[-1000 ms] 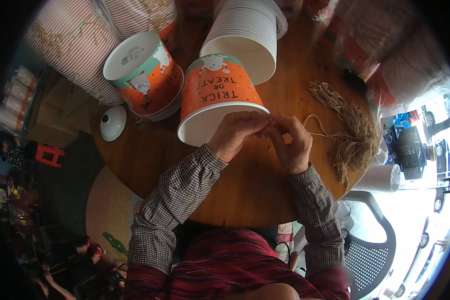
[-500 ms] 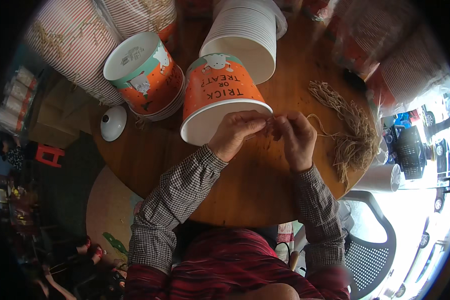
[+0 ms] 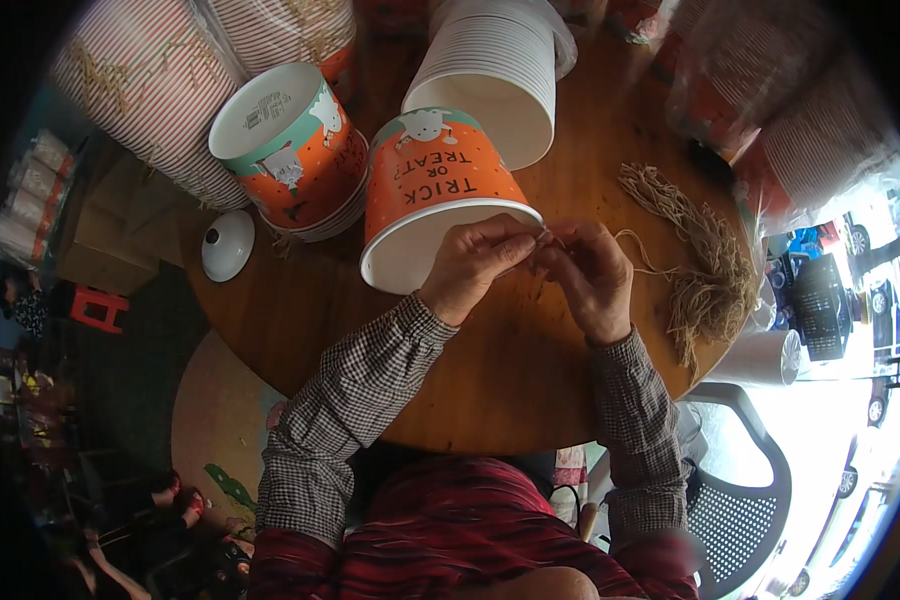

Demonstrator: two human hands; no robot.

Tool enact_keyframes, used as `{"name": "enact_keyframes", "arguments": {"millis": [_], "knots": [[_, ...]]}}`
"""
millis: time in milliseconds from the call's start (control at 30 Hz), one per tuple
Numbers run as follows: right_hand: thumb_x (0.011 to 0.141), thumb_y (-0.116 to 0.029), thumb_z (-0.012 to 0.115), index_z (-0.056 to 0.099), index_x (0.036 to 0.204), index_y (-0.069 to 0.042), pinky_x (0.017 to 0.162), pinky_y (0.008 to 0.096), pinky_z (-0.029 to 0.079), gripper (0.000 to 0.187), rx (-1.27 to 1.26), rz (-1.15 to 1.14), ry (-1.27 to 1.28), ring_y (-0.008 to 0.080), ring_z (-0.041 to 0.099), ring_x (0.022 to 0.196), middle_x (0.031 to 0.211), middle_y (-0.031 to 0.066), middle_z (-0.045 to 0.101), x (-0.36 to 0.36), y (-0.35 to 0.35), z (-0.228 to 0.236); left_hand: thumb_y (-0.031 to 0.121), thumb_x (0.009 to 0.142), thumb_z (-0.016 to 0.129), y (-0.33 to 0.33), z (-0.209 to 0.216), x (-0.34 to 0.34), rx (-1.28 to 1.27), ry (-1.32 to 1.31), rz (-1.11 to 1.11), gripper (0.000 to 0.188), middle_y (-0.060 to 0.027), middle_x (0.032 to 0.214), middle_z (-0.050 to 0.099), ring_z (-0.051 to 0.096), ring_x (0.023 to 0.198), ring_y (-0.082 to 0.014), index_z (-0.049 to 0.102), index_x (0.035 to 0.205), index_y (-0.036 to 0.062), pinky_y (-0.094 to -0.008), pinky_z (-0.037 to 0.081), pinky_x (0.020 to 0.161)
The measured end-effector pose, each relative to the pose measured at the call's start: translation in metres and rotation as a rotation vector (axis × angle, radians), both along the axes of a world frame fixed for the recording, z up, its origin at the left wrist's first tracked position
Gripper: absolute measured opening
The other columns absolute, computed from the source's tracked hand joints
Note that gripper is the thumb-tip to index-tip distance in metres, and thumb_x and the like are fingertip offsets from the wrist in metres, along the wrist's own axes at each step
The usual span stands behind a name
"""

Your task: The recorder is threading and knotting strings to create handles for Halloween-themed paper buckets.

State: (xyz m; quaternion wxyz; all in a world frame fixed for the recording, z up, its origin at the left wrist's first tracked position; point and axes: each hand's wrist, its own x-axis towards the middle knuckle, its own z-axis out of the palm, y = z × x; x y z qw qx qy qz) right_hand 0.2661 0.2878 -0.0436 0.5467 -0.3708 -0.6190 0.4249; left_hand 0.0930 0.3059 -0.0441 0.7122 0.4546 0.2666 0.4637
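Note:
An orange paper bucket (image 3: 440,170) with a green band and a white ghost figure lies tilted on the table, its white mouth toward me. At the right side of its rim, my left hand (image 3: 485,262) and my right hand (image 3: 592,280) meet, both closed in a pinch. Between the fingertips shows a short bit of thin, pale cord; most of it is hidden by the fingers. To the right of my right hand lies a loose bundle of tan cords (image 3: 710,275), one strand looping out toward the hand.
Upside-down orange buckets (image 3: 295,170) stand at left beside a white lid-like dome (image 3: 227,246). Behind is a stack of white-lined buckets (image 3: 485,75). Tall bucket stacks (image 3: 145,90) fill the back left, bagged ones (image 3: 810,140) the right. A grey chair (image 3: 740,500) stands at lower right.
The fingers of my right hand have turned and come closer to my left fingertips, at the rim. The bucket has shifted slightly to the left.

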Motion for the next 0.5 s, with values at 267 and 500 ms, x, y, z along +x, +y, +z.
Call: {"name": "enact_keyframes", "arguments": {"millis": [267, 500], "knots": [[0.081, 0.001, 0.066, 0.062, 0.103, -0.006, 0.062, 0.027, 0.052, 0.023, 0.302, -0.118, -0.374, 0.0178, 0.065, 0.075, 0.086, 0.0079, 0.063, -0.0023, 0.0003, 0.005, 0.014, 0.092, 0.057, -0.0012, 0.0007, 0.0005, 0.03, 0.037, 0.028, 0.02, -0.0014, 0.088, 0.059, 0.053, 0.08, -0.0089, 0.064, 0.101, -0.0023, -0.0239, 0.045, 0.073], [0.077, 0.006, 0.067, 0.064, 0.096, -0.001, 0.059, 0.0267, 0.051, 0.021, 0.495, -0.271, -0.666, 0.0208, 0.065, 0.067, 0.079, 0.0104, 0.065, 0.0028, -0.0031, 0.0068, 0.014, 0.093, 0.055, 0.0011, -0.0044, 0.0015, 0.039, 0.057, -0.014, 0.02, -0.0017, 0.086, 0.059, 0.053, 0.079, -0.0089, 0.064, 0.101, -0.0028, -0.0236, 0.045, 0.074]]}}
